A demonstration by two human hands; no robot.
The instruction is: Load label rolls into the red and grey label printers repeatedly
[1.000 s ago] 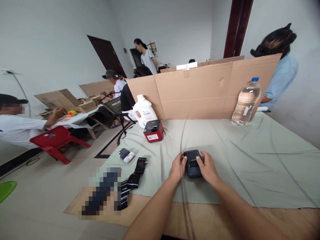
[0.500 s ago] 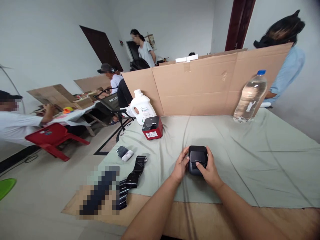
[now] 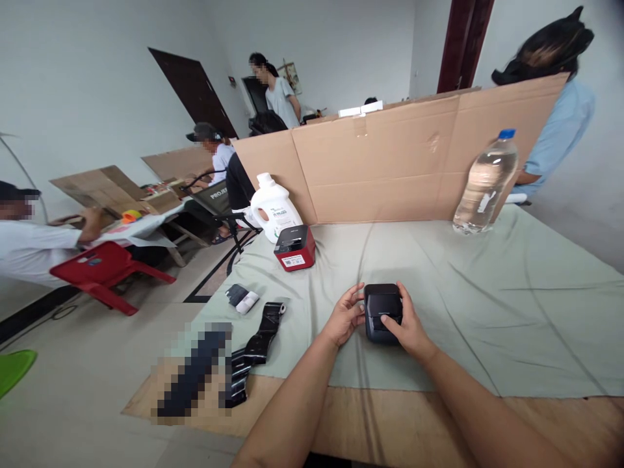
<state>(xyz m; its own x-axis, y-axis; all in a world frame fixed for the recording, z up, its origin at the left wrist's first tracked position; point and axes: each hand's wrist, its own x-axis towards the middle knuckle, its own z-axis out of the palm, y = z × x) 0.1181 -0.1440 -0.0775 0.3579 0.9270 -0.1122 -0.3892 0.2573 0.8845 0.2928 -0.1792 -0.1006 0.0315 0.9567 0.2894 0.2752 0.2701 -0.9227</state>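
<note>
Held thing: a small black box-shaped device [image 3: 383, 312] is stood on the grey-green cloth [image 3: 487, 305], near the front edge of the table, between the two hands.
Right hand [image 3: 407, 325]: it is laid over the right side and front of the device, the fingers curled around it and the thumb pressed on its front face; the device is gripped.
Left hand [image 3: 344, 316]: it is set just beside the left side of the device, the fingers bent and loosely spread; the fingertips are seen at the device's left edge, but whether they are touching it cannot be told.
Table front: a bare wooden strip [image 3: 390, 422] is left uncovered in front of the cloth.
Red and black box [image 3: 294, 247]: it is placed further back on the cloth, to the left, well apart from the hands.
White jug [image 3: 275, 207]: it is stood just behind the red and black box, against the cardboard screen [image 3: 390, 162].
Water bottle [image 3: 482, 183]: it is stood upright at the back right, close to the screen, with a blue cap on.
Black strip [image 3: 253, 351]: it is laid at the left end of the cloth, beside a small black and white object [image 3: 242, 299].
Other people: one person in a light blue top [image 3: 560, 130] is seen behind the screen at the right; others are seated and standing at a table [image 3: 141, 227] at the left of the room.
</note>
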